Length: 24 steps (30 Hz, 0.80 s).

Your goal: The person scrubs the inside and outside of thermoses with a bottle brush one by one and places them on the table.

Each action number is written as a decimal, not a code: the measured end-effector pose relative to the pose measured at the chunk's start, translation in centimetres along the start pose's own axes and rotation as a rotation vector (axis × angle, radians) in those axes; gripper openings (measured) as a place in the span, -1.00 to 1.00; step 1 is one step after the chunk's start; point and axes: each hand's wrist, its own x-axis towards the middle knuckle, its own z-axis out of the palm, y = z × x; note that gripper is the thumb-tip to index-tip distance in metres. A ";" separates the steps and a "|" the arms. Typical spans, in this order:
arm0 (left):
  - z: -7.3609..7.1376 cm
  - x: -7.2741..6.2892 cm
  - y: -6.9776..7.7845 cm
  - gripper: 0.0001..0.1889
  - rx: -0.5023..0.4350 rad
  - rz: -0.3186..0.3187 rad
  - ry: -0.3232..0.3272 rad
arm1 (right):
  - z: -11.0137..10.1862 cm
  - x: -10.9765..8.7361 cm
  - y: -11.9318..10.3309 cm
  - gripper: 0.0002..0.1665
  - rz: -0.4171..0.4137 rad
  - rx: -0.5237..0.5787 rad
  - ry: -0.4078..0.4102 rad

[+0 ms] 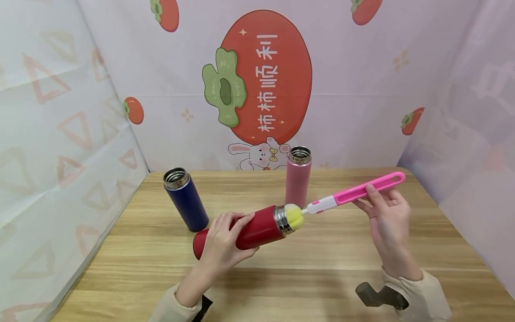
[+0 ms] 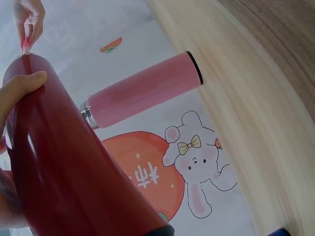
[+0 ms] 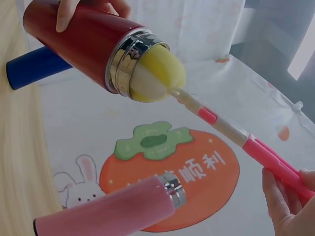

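My left hand (image 1: pixel 225 239) grips a red thermos bottle (image 1: pixel 259 227) round its body, tilted above the table with its steel mouth toward the right. In my right hand (image 1: pixel 388 214) is a pink-and-white bottle brush (image 1: pixel 354 192), pinched by its pink handle. Its yellow-and-white sponge head (image 3: pixel 160 73) sits at the bottle's mouth, partly inside and partly bulging out, as the right wrist view shows. How deep the sponge reaches is hidden by the steel rim. The left wrist view has the red bottle's body (image 2: pixel 64 147) up close, with the left thumb on it.
A blue thermos bottle (image 1: pixel 187 201) without a lid stands on the wooden table (image 1: pixel 322 277) at left. A pink one (image 1: pixel 298 179), also lidless, stands behind the brush head. Printed cloth (image 1: pixel 354 89) hangs behind and at both sides.
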 end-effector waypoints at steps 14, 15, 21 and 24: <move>0.2 0.0 0.5 -0.24 0.010 0.020 0.048 | -0.1 0.0 -0.5 -0.89 0.010 0.065 -0.004; 0.2 0.1 0.6 -0.24 0.009 0.022 0.052 | 0.0 0.0 -0.5 -0.89 0.009 0.071 -0.003; 0.3 0.4 1.2 -0.26 0.006 0.026 0.065 | -0.1 0.0 -0.5 -0.88 -0.011 0.086 -0.024; 0.3 0.4 1.3 -0.26 0.012 0.023 0.067 | -0.1 0.0 -0.3 -0.88 -0.005 0.064 -0.030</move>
